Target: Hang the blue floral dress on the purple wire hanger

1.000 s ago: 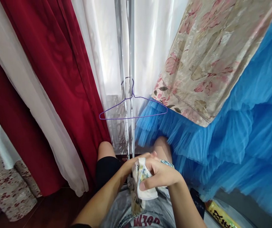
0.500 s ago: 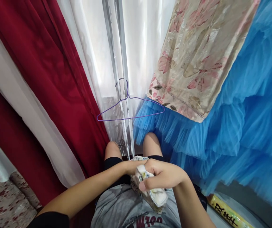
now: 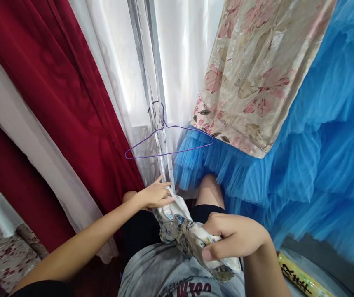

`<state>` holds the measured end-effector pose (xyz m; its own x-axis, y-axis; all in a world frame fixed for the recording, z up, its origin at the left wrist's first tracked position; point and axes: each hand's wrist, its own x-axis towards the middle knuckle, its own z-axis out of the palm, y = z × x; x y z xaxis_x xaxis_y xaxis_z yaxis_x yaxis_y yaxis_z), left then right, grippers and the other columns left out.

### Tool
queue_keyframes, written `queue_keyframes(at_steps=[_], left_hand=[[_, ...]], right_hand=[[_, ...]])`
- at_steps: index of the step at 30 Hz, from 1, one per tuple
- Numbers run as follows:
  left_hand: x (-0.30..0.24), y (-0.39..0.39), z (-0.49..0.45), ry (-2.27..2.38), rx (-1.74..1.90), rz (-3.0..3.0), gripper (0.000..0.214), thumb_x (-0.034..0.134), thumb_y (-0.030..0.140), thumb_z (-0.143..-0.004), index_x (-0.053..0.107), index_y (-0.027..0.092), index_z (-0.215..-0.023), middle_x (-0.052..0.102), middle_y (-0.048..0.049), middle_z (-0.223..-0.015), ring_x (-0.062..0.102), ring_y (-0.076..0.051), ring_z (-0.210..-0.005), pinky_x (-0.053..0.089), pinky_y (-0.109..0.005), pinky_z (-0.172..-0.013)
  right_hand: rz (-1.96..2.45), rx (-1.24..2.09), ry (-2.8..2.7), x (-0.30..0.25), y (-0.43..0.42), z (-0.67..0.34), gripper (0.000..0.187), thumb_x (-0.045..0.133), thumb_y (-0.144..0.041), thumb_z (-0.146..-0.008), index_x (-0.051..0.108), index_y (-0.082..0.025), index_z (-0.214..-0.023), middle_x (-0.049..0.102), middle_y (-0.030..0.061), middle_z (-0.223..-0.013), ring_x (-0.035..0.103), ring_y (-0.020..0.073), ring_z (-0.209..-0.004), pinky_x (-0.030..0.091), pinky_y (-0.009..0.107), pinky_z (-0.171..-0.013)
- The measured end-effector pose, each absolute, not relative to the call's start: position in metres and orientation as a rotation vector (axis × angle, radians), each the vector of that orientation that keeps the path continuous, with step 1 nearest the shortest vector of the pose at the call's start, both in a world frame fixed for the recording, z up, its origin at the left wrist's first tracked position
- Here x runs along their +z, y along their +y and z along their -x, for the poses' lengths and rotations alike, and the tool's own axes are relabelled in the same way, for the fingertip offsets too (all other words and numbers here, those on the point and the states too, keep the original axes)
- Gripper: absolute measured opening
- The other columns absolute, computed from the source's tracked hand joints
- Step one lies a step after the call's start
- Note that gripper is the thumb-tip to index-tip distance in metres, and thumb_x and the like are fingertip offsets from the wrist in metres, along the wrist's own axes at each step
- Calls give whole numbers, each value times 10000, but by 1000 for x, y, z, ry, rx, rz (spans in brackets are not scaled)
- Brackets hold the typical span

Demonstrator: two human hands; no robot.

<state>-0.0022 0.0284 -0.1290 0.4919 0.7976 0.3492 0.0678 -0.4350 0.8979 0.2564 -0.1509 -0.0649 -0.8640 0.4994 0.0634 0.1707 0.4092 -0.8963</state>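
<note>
At far left, a red-and-white patterned fabric [image 3: 12, 260] hangs at the lower edge, with a white cloth [image 3: 0, 210] above it. Next come a dark red drape [image 3: 3, 156], a sheer pale panel [image 3: 41, 140] and a broad red drape [image 3: 74, 115], all slanting downward to the right. Left of centre, the left hand [image 3: 152, 194] reaches in above the thigh; its fingers are extended and parted, and they touch the upper end of a crumpled patterned cloth [image 3: 177, 227]. Whether they grip it cannot be told. Above this hand, a purple hanger [image 3: 164, 155] is suspended before two metal posts [image 3: 156, 53], with a white curtain [image 3: 186, 49] behind. The patterned cloth, white with blue, grey and yellow markings, runs obliquely between the hands, over the lap and the front of a grey shirt [image 3: 155, 268]. At its lower right end, the right hand [image 3: 232, 237] is closed round the cloth, thumb on top and fingers curled beneath. Further right, a beige length with pink flowers [image 3: 257, 82] hangs in front of tiered blue tulle [image 3: 315, 173]; below, near the lower right corner, lies a yellow package [image 3: 300, 276] with dark lettering.
</note>
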Motion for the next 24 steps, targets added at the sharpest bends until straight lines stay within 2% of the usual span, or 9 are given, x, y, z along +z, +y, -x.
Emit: queue_keyframes(at_steps=[2, 5, 7, 9, 13, 17, 20, 22, 24], left_hand=[[-124, 28, 34, 634, 830, -2214, 172, 891, 360, -698, 747, 269, -671, 757, -55, -753, 729, -299, -1083, 328, -525, -1208], [-115, 18, 80, 656, 532, -2576, 225, 705, 487, -891, 809, 288, -878, 793, -52, -1085, 619, -285, -1305, 143, -547, -1281], [-103, 14, 106, 762, 256, -2738, 318, 616, 532, -946, 802, 307, -1073, 708, -38, -1339, 449, -302, -1469, -8, -570, -1283], [-87, 20, 128, 922, 97, -2841, 403, 600, 571, -941, 748, 339, -1235, 640, -30, -1442, 355, -332, -1520, -70, -613, -1259], [-52, 55, 158, 1263, 113, -2837, 396, 524, 543, -975, 698, 407, -1304, 602, -24, -1484, 411, -355, -1471, -34, -749, -1189], [-22, 89, 166, 1470, 369, -2787, 423, 420, 549, -1014, 698, 391, -1291, 533, -30, -1550, 363, -364, -1495, 52, -807, -1148], [-5, 98, 150, 1475, 610, -2838, 442, 417, 554, -1013, 735, 324, -1218, 497, -41, -1580, 252, -378, -1551, 89, -758, -1189], [5, 99, 129, 1396, 801, -2935, 426, 440, 527, -1010, 760, 262, -1102, 490, -55, -1584, 183, -380, -1574, 73, -711, -1224], [12, 97, 103, 1254, 969, -3011, 390, 463, 487, -1006, 747, 219, -997, 505, -69, -1570, 194, -375, -1571, 81, -669, -1246]], right_hand=[[645, 1473, -2257, -63, -147, -269, 346, 606, -390, -956, 607, -129, -730, 530, -12, -665, 428, 86, -591, 367, 201, -548], [811, 1441, -2143, -61, -124, -287, 318, 646, -395, -916, 615, -127, -747, 527, -8, -683, 420, 95, -605, 341, 213, -538], [948, 1349, -2076, -56, -100, -290, 299, 677, -400, -879, 625, -131, -759, 526, -12, -675, 420, 98, -592, 319, 219, -522], [1072, 1192, -2026, -49, -76, -284, 264, 686, -390, -855, 650, -135, -793, 553, -7, -689, 446, 109, -595, 331, 226, -527], [1172, 738, -2044, -33, -34, -254, 232, 673, -328, -840, 721, -150, -982, 680, 39, -844, 571, 168, -719, 429, 262, -641], [1305, 338, -1943, -29, 13, -242, 435, 653, -276, -843, 674, -136, -1255, 718, 136, -1193, 647, 249, -974, 467, 313, -831], [1459, 170, -1891, -38, 45, -248, 294, 594, -347, -907, 724, -117, -1035, 743, 147, -1038, 650, 250, -885, 440, 304, -742], [1531, 132, -1900, -46, 55, -250, 342, 533, -406, -946, 686, -144, -788, 691, 92, -761, 597, 214, -711, 371, 293, -622], [1485, 171, -1947, -53, 54, -249, 405, 499, -439, -957, 615, -169, -679, 582, 36, -610, 519, 176, -612, 304, 287, -566]])
